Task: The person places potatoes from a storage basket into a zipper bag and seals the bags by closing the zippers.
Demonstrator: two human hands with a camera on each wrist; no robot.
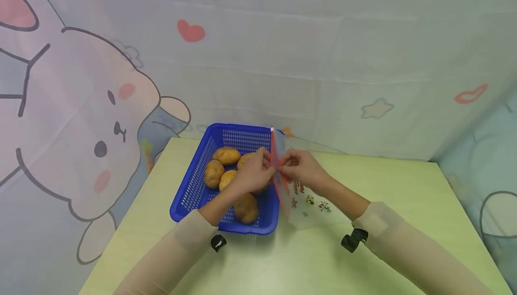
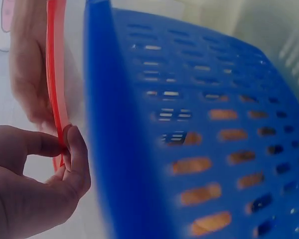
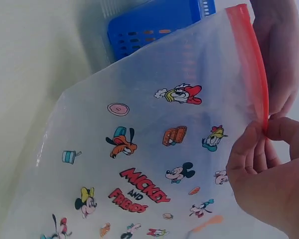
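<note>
A clear zip bag (image 1: pixel 300 200) printed with cartoon figures (image 3: pixel 144 164) stands upright beside a blue basket (image 1: pixel 194 191), red zip strip (image 1: pixel 276 160) at its top. My left hand (image 1: pixel 258 171) pinches the red strip (image 2: pixel 57 99) between thumb and forefinger (image 2: pixel 75 149). My right hand (image 1: pixel 296 165) pinches the same strip (image 3: pixel 251 69) from the other side (image 3: pixel 254 149). Several potatoes (image 1: pixel 226 156) lie in the basket (image 2: pixel 199 124), just left of my hands.
The basket and bag sit on a pale green table (image 1: pixel 404 205). A curtain with a rabbit drawing (image 1: pixel 101 120) and hearts hangs behind and to the left. Another curtain (image 1: pixel 484 151) closes the right side.
</note>
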